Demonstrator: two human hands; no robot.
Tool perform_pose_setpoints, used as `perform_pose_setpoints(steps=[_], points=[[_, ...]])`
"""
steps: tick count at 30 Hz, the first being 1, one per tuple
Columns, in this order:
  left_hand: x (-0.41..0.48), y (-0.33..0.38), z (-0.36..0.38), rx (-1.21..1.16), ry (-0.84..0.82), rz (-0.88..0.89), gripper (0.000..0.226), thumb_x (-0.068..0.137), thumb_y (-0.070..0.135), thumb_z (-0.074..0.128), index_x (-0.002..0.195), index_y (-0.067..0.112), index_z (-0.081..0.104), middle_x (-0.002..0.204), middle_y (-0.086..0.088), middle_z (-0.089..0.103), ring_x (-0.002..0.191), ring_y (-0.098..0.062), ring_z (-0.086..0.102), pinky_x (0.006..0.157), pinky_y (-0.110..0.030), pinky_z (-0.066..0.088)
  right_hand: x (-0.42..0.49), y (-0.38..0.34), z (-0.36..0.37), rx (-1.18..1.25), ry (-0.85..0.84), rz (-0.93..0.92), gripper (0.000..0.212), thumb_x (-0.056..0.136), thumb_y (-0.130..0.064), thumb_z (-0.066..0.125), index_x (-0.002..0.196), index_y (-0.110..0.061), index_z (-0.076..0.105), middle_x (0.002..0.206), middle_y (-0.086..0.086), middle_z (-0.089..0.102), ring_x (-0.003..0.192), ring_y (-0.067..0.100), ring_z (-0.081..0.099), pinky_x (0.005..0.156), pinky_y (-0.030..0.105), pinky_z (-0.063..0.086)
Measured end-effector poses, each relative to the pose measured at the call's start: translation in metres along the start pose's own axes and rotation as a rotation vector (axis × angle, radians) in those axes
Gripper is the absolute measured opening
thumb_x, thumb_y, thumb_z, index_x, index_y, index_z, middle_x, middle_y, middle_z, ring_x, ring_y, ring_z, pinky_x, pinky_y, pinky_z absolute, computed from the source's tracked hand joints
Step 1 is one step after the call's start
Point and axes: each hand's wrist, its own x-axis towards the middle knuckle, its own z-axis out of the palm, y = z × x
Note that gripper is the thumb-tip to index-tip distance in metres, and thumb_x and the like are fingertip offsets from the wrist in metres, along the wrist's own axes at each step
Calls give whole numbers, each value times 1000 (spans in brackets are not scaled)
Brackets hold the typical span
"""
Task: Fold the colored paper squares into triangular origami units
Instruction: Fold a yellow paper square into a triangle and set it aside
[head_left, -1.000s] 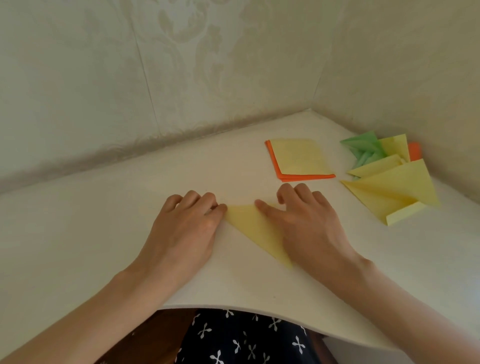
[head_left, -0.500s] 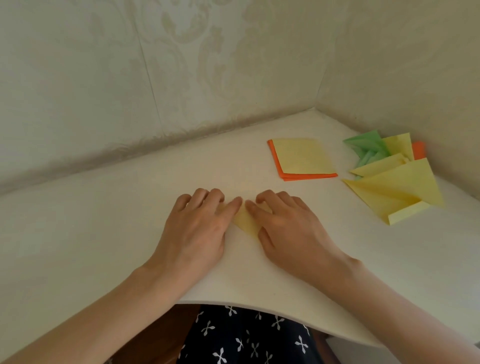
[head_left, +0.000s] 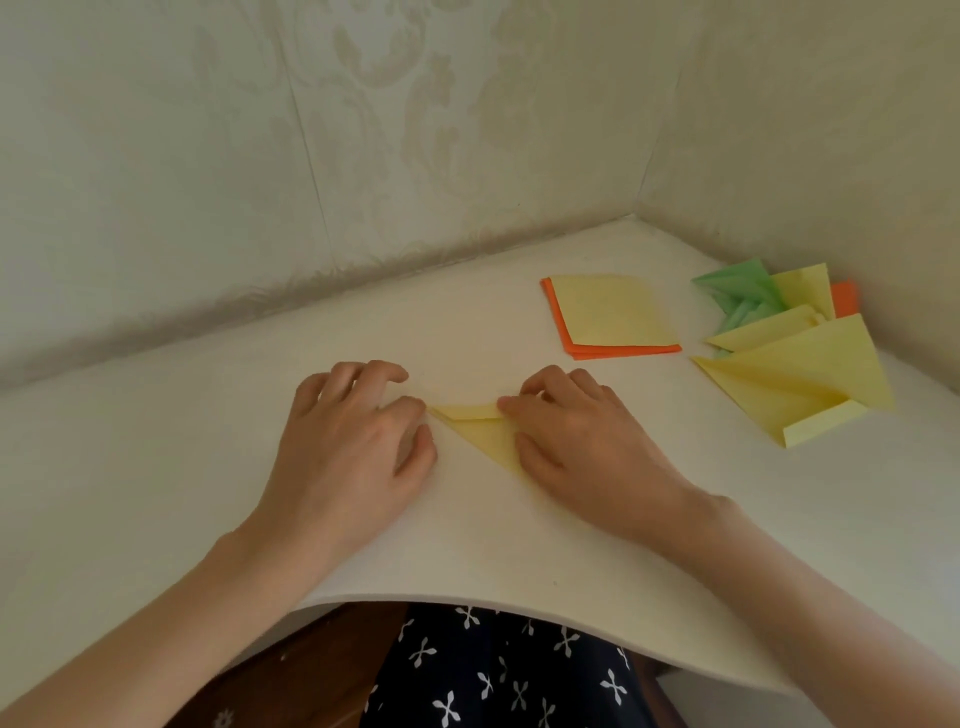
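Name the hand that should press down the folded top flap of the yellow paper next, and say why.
Right, probably. The right hand has its index finger on the flap of the yellow paper and covers its right part; the left hand only touches the left tip, which suits pinning it.
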Motion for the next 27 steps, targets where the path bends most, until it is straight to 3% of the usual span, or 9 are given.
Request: perform_pose_setpoints(steps=[2, 6, 9, 13, 19, 24, 27], points=[[9, 0, 0, -124, -6, -31, 52, 85, 47, 34, 97, 17, 74, 108, 0, 62, 101, -23, 53, 84, -36, 37, 9, 10, -9, 165, -116, 17, 28, 94, -26, 52, 121, -19, 60, 112, 0, 50, 101, 18, 45, 88, 30, 38], [32, 3, 3, -354, -86, -162, 52, 86, 61, 43, 107, 22, 69, 111, 8, 58, 106, -14, 48, 82, -26, 31, 22, 17, -12, 311, -89, 18, 13, 94, -18, 55, 103, -14, 64, 96, 0, 52, 86, 14, 48, 76, 24, 40], [44, 7, 5, -649, -70, -280, 44, 85, 46, 61, 122, 22, 59, 114, 8, 57, 106, -10, 53, 84, -20, 38, 27, 17, -7, 314, 25, 63, 12, 95, -15, 51, 96, -12, 63, 91, 0, 58, 78, 12, 49, 71, 24, 40], [56, 13, 5, -1054, -139, -429, 55, 78, 27, 75, 124, 32, 45, 98, 10, 65, 84, -7, 65, 75, -15, 45, 30, 12, -6, 641, 206, 250, 10, 93, -12, 54, 89, -14, 63, 81, -10, 61, 74, 4, 52, 66, 10, 39], [60, 10, 7, -1276, -146, -474, 28, 83, 13, 69, 106, 25, 60, 80, 1, 69, 71, -8, 63, 67, -22, 47, 31, 15, -9, 1122, 124, 404, 15, 89, -9, 60, 90, -23, 64, 65, -8, 60, 64, 5, 53, 61, 15, 41], [57, 12, 1, -1374, -243, -386, 24, 82, 10, 68, 105, 19, 64, 77, 1, 68, 69, -10, 61, 63, -17, 48, 31, 12, -10, 1299, 134, 414, 9, 90, -9, 59, 96, -14, 65, 80, 12, 63, 72, 16, 59, 66, 30, 46], [56, 18, 2, -1321, -210, -345, 21, 85, 10, 67, 102, 22, 64, 82, 6, 68, 72, -7, 63, 66, -18, 49, 29, 13, -11, 1356, 144, 402, 10, 90, -8, 58, 98, -9, 64, 85, 15, 65, 74, 17, 60, 67, 28, 47]])
